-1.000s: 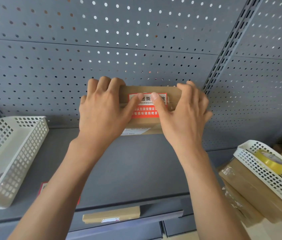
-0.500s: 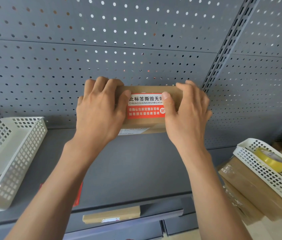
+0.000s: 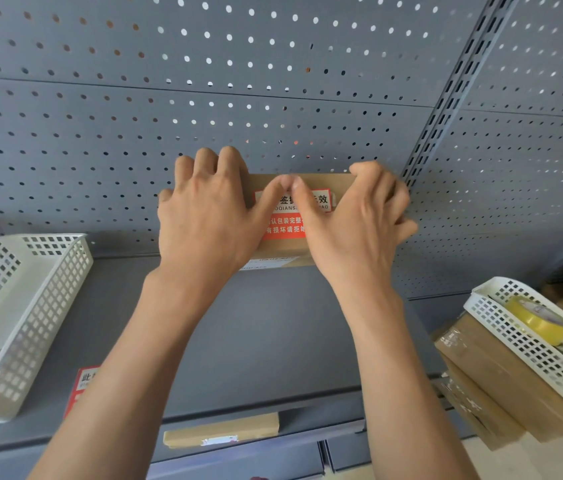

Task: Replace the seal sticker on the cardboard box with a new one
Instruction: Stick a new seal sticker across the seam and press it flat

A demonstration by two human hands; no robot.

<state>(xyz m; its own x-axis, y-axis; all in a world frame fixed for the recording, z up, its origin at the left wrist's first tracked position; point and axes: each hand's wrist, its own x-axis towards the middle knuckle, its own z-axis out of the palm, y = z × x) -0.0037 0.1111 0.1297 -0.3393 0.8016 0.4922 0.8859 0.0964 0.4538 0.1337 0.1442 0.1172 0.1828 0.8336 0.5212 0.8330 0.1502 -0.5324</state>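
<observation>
At the shelf's (image 3: 273, 341) back edge the cardboard box (image 3: 339, 183) is clasped by left grip (image 3: 211, 216) and right grip (image 3: 359, 223), thumbs pressed on its seal sticker (image 3: 284, 225) — a yellow tape roll (image 3: 538, 320) is held in the right basket (image 3: 529, 351).

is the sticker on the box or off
On: the sticker lies flat on the box, thumbs of left hand and right hand pressing it.

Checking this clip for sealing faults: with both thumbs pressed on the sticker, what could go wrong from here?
1. The left hand and right hand press their thumbs at the sticker's upper middle and hide parts of it. A crease or bubble there might go unnoticed.
2. The box stands on a narrow side on the shelf. Hard pressing could slide or tip it.
</observation>
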